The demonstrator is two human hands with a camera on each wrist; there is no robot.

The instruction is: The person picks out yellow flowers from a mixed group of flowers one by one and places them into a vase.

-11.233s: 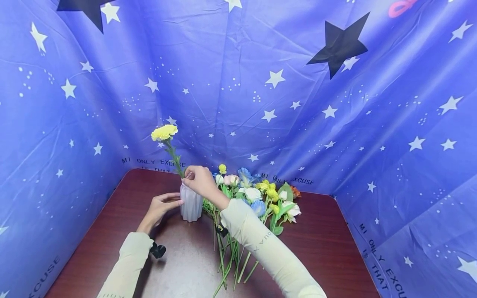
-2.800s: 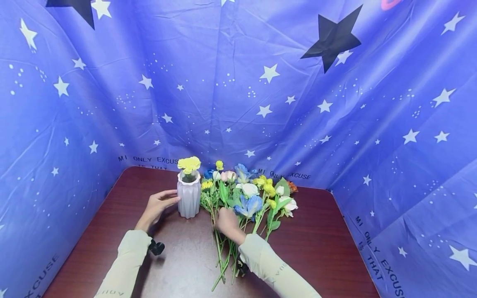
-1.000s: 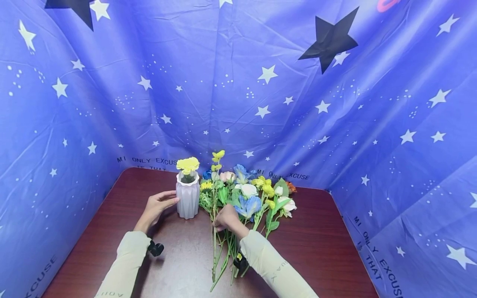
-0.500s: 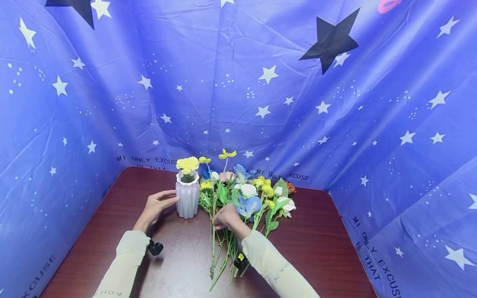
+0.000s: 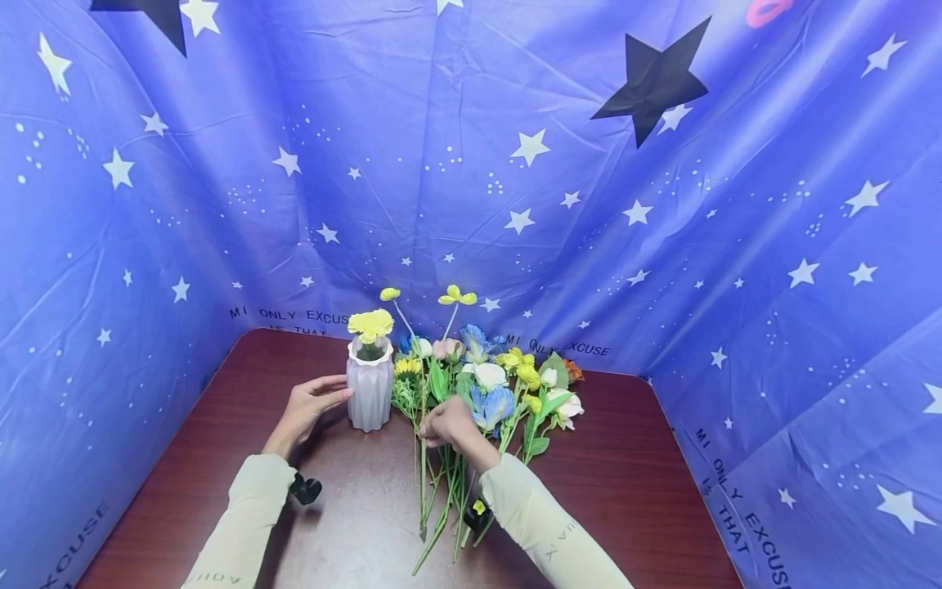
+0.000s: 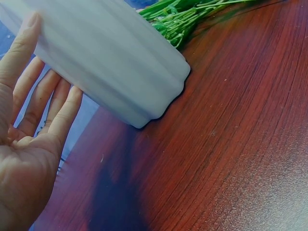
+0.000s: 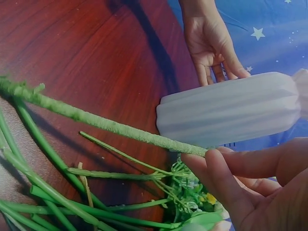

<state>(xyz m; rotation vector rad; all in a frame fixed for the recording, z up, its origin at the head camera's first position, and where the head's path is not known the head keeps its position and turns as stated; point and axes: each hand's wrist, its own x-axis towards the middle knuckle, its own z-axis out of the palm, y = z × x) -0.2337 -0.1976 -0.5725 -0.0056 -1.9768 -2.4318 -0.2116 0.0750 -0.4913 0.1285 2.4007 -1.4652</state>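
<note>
A pale lilac fluted vase (image 5: 370, 401) stands upright on the table with a yellow carnation (image 5: 371, 325) in it, the bloom just above the rim. My left hand (image 5: 305, 409) touches the vase's left side with straight fingers and thumb, as the left wrist view's fingers (image 6: 62, 113) show. Over the flower pile, my right hand (image 5: 452, 421) pinches a thick green stem between thumb and fingertips. This stem (image 7: 120, 129) belongs to a branching yellow flower (image 5: 458, 296), whose blossoms rise above the other flowers.
Right of the vase lies a pile of artificial flowers: a blue flower (image 5: 491, 407), a white rose (image 5: 489, 376), yellow blossoms (image 5: 527, 374) and an orange flower (image 5: 573, 370). Their stems (image 5: 441, 540) point toward the table's front. A blue star-print cloth (image 5: 412, 164) surrounds the dark red table (image 5: 611, 491).
The yellow carnation went down into the vase and my right hand let it go. That hand then took a yellow flower from the pile; its blossoms have turned and spread apart. The left hand stays.
</note>
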